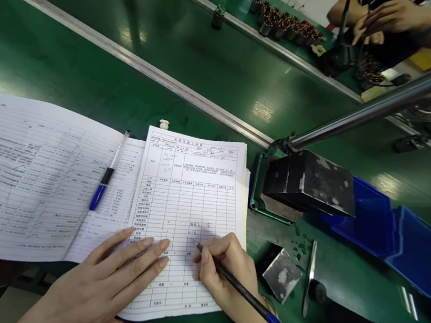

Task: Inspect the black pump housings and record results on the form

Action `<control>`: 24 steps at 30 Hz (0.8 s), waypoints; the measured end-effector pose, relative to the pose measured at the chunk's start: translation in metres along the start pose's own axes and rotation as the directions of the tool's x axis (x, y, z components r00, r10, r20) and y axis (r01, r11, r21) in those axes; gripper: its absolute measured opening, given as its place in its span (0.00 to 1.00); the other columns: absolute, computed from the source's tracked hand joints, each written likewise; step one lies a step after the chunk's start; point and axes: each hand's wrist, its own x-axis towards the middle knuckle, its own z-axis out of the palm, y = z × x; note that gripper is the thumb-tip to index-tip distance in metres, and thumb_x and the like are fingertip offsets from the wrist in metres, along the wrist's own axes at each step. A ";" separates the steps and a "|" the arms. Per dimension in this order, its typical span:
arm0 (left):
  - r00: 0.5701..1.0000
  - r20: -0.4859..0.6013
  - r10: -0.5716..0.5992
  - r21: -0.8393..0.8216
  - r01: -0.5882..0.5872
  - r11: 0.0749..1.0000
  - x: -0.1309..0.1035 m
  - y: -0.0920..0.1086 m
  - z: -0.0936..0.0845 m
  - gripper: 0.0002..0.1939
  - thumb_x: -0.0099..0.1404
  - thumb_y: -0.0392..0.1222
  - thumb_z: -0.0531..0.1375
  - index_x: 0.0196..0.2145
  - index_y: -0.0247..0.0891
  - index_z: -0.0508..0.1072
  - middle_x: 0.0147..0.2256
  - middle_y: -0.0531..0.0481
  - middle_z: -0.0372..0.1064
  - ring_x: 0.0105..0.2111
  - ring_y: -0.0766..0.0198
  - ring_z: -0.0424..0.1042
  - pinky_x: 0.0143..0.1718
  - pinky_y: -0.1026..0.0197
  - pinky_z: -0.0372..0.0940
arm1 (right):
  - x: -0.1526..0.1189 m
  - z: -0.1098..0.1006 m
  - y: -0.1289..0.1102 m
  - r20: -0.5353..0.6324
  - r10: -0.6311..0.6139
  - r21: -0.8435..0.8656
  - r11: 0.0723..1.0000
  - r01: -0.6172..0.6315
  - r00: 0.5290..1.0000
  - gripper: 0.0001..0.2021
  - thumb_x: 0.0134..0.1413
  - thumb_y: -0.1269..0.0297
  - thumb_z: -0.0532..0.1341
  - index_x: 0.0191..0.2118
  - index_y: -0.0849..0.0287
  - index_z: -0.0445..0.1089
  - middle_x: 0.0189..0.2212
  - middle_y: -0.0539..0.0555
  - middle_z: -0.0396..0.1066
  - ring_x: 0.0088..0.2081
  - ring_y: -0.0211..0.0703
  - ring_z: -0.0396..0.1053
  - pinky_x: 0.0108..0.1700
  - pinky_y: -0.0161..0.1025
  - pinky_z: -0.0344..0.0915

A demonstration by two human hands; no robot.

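Observation:
A printed form (189, 206) with a table and some handwriting lies on top of a stack of papers. My right hand (229, 269) grips a dark pen (245, 294) with a blue end, its tip on or just above the form's middle columns. Flat across the form's lower left rests my left hand (117, 275), fingers stretched out and slightly apart. To the left, an open booklet (34, 180) of printed pages reaches under the form. A second pen (109, 171), clear with a blue cap, lies on that booklet.
Right of the papers stand a metal post (387, 94), a black block (312, 182), a smaller metal block (282, 273) and blue bins (421, 252). Beyond the rail (151, 71), many copper-topped parts (285, 25) stand near another person's hands (393, 20).

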 end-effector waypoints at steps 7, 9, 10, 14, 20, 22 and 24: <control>1.000 -0.005 0.005 0.005 -0.005 1.000 0.002 0.000 -0.002 0.37 0.62 0.65 0.58 0.60 0.37 0.66 0.63 0.46 0.59 0.61 0.53 0.60 0.70 0.45 0.39 | 0.005 -0.001 -0.001 0.026 -0.068 -0.132 0.989 0.071 0.997 0.08 0.63 0.71 0.52 0.35 0.53 0.52 0.22 0.44 0.64 0.24 0.36 0.69 0.27 0.33 0.66; 1.000 -0.010 0.003 0.007 -0.003 1.000 0.002 0.000 -0.002 0.37 0.62 0.65 0.58 0.60 0.37 0.66 0.63 0.46 0.59 0.61 0.52 0.60 0.70 0.45 0.40 | 0.007 0.000 -0.002 0.038 -0.053 -0.163 0.985 0.059 0.998 0.08 0.64 0.71 0.52 0.34 0.53 0.52 0.21 0.45 0.64 0.24 0.37 0.68 0.27 0.33 0.65; 1.000 -0.010 0.005 0.010 -0.005 1.000 0.002 0.000 -0.002 0.37 0.62 0.65 0.58 0.60 0.37 0.66 0.63 0.46 0.60 0.61 0.52 0.60 0.70 0.45 0.40 | 0.007 0.000 -0.002 0.041 -0.043 -0.177 0.983 0.049 0.998 0.08 0.64 0.71 0.52 0.34 0.53 0.53 0.22 0.45 0.65 0.24 0.36 0.68 0.27 0.33 0.65; 1.000 -0.005 0.009 0.017 -0.009 1.000 0.002 0.000 -0.002 0.38 0.62 0.67 0.57 0.60 0.38 0.66 0.63 0.46 0.60 0.62 0.52 0.60 0.70 0.45 0.40 | 0.007 0.000 -0.001 0.038 -0.035 -0.195 0.980 0.042 0.999 0.07 0.63 0.70 0.53 0.34 0.53 0.53 0.25 0.47 0.68 0.25 0.36 0.69 0.26 0.33 0.65; 1.000 0.003 0.012 0.039 -0.012 0.999 0.003 0.000 -0.003 0.36 0.64 0.66 0.54 0.60 0.37 0.66 0.65 0.47 0.56 0.63 0.52 0.57 0.70 0.44 0.39 | 0.007 0.001 0.002 0.019 -0.057 -0.165 0.984 0.060 0.998 0.07 0.64 0.70 0.53 0.35 0.53 0.53 0.25 0.47 0.67 0.25 0.36 0.69 0.27 0.33 0.66; 1.000 0.013 0.015 0.045 -0.015 0.999 0.004 -0.001 -0.004 0.36 0.64 0.66 0.53 0.60 0.37 0.66 0.65 0.47 0.55 0.63 0.52 0.57 0.70 0.44 0.39 | 0.008 0.001 0.002 0.015 -0.061 -0.178 0.982 0.062 0.998 0.07 0.64 0.70 0.53 0.34 0.53 0.54 0.25 0.46 0.67 0.24 0.36 0.69 0.27 0.32 0.66; 1.000 0.015 0.019 0.049 -0.020 0.999 0.004 -0.001 -0.005 0.37 0.64 0.67 0.53 0.60 0.37 0.66 0.65 0.47 0.55 0.63 0.53 0.56 0.70 0.44 0.39 | 0.008 0.000 0.001 0.016 -0.063 -0.185 0.981 0.065 0.998 0.07 0.64 0.70 0.53 0.34 0.53 0.55 0.25 0.45 0.67 0.24 0.35 0.69 0.27 0.31 0.65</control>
